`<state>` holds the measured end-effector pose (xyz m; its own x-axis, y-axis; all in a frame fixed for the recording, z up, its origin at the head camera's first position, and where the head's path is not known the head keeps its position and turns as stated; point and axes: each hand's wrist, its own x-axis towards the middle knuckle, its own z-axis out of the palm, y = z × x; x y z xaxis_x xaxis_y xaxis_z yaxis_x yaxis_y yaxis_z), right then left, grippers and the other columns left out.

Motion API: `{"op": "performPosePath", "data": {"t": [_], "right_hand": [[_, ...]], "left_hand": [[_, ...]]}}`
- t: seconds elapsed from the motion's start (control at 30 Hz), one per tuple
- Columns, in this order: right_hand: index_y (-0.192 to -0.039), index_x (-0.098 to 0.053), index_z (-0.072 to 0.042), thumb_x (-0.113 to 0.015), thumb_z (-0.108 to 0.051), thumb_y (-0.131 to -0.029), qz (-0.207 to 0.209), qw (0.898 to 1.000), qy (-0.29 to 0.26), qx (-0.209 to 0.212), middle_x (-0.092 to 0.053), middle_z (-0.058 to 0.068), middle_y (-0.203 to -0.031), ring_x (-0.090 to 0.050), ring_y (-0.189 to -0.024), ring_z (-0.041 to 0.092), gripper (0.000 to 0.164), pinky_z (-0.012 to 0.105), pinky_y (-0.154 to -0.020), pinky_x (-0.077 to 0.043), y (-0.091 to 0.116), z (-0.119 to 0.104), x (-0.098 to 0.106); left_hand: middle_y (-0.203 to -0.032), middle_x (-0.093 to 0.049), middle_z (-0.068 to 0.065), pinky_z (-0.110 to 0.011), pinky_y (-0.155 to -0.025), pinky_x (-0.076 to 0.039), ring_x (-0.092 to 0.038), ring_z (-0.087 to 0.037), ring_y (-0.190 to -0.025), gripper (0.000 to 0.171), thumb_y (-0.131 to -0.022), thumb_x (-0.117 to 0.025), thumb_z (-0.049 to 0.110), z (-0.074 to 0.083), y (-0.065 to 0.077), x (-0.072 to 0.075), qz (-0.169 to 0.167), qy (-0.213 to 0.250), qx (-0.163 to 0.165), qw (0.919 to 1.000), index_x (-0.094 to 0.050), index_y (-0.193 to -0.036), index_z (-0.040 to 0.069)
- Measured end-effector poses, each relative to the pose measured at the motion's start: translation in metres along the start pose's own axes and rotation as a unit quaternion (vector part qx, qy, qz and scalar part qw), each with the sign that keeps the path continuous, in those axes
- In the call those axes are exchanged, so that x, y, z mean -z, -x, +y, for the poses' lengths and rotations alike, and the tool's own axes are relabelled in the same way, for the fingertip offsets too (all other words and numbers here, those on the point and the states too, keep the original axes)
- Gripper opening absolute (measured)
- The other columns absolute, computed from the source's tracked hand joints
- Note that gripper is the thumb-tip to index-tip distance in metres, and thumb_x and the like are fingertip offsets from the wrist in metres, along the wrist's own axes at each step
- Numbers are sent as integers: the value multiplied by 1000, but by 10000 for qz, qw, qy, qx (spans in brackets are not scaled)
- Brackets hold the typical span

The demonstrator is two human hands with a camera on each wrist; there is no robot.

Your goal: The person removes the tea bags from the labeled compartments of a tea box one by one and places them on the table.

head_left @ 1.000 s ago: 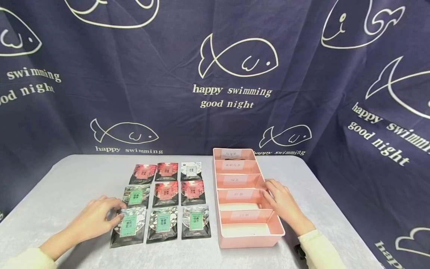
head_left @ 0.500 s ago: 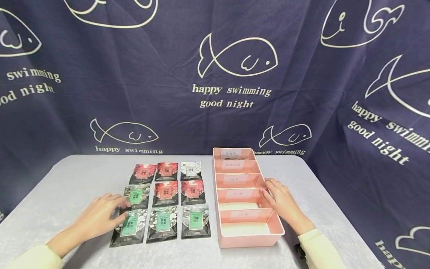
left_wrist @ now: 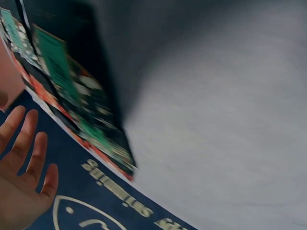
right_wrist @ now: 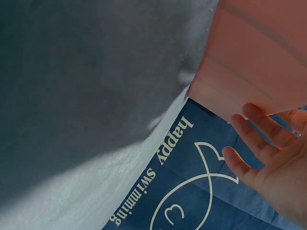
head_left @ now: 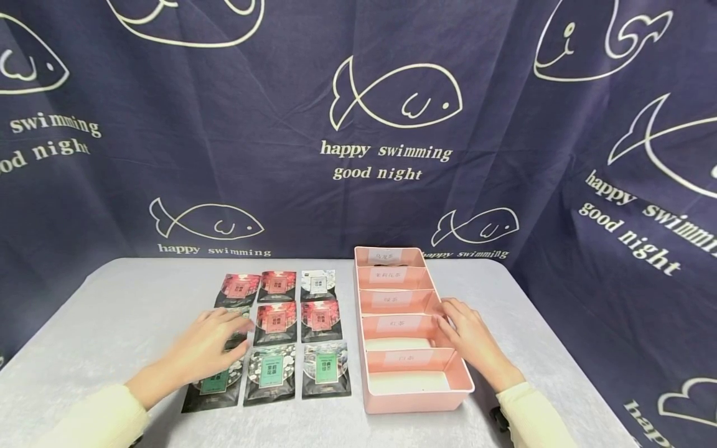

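Observation:
My left hand (head_left: 204,348), slightly blurred, hovers over the left column of tea sachets with its fingers extended and apart. It partly covers a green-label sachet and the jasmine-style sachet (head_left: 215,392) in front of it. In the left wrist view the hand (left_wrist: 26,172) has spread fingers and nothing in them. My right hand (head_left: 476,342) rests against the right rim of a pink divided box (head_left: 414,401), fingers relaxed over the edge. Seen from the right wrist, the fingers (right_wrist: 261,136) are fairly straight beside the pink wall.
Sachets lie in rows left of the box: red ones (head_left: 276,323), a white one (head_left: 318,285), and green-label ones (head_left: 326,370). Paper labels mark the box compartments. A dark fish-print cloth (head_left: 269,124) hangs behind the grey table (head_left: 560,386).
My left hand has moved to the right, from the left edge of the sachets to over the left column. The right hand and the box stay put.

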<state>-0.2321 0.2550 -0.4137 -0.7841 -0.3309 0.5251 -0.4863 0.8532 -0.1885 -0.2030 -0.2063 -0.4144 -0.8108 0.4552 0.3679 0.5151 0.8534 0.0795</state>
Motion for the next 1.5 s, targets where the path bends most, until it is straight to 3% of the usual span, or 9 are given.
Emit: {"op": "performPosePath", "data": {"t": [0.2, 0.4, 0.6, 0.77, 0.93, 1.23, 1.5], "right_hand": [[-104, -59, 1, -56, -14, -86, -58, 10000, -13, -66, -60, 17, -106, -57, -99, 33, 23, 49, -79, -43, 0, 0, 0], [-104, -59, 2, -56, -13, -85, -43, 10000, 3, -44, -60, 18, -106, -56, -100, 34, 24, 49, -80, -43, 0, 0, 0], [-105, -59, 2, -56, -15, -86, -101, 9999, 2, -125, -60, 18, -107, -56, -100, 34, 26, 49, -80, -43, 1, 0, -1], [-106, -59, 2, -56, -15, -87, -141, 9997, -19, -177, -60, 18, -108, -56, -101, 34, 26, 49, -80, -42, 0, -1, 0], [-105, -59, 1, -56, -16, -86, -122, 9998, -18, -152, -60, 18, -107, -56, -101, 34, 25, 49, -80, -43, 0, -2, 1], [-106, -59, 3, -57, -14, -85, -76, 9999, 15, -96, -60, 19, -107, -56, -101, 35, 27, 49, -81, -43, 0, -1, 0], [-107, -60, 1, -56, -17, -87, -145, 9997, -20, -197, -60, 19, -109, -56, -103, 35, 27, 49, -82, -42, 0, -1, 0]], "left_hand": [[-101, -66, 1, -42, -83, -41, -56, -18, -93, 36, -80, -64, 34, 20, -23, -11, -42, -41, -141, 9999, -63, -109, 14], [-99, -64, 6, -39, -82, -41, -56, -16, -94, 25, -81, -63, 35, 39, -44, -22, -15, 136, -342, 9993, -64, -101, 20], [-102, -65, 3, -42, -88, -42, -56, -18, -96, 28, -82, -61, 35, 54, -70, -27, 49, 164, -489, 9987, -63, -104, 18], [-103, -65, 2, -48, -91, -41, -56, -20, -97, 24, -83, -59, 32, 63, -93, -30, 73, 274, -407, 9988, -63, -103, 20], [-100, -64, 3, -41, -82, -42, -55, -20, -93, 21, -84, -58, 30, 71, -116, -32, 203, 393, -381, 9983, -63, -102, 20], [-93, -61, 2, -41, -81, -39, -52, -19, -90, 24, -86, -56, 31, 88, -154, -35, 248, 646, -144, 9975, -61, -105, 18], [-94, -59, -2, -38, -73, -37, -51, -24, -88, 28, -83, -59, 30, 105, -182, -43, 442, 361, -12, 9984, -59, -106, 13]]}}
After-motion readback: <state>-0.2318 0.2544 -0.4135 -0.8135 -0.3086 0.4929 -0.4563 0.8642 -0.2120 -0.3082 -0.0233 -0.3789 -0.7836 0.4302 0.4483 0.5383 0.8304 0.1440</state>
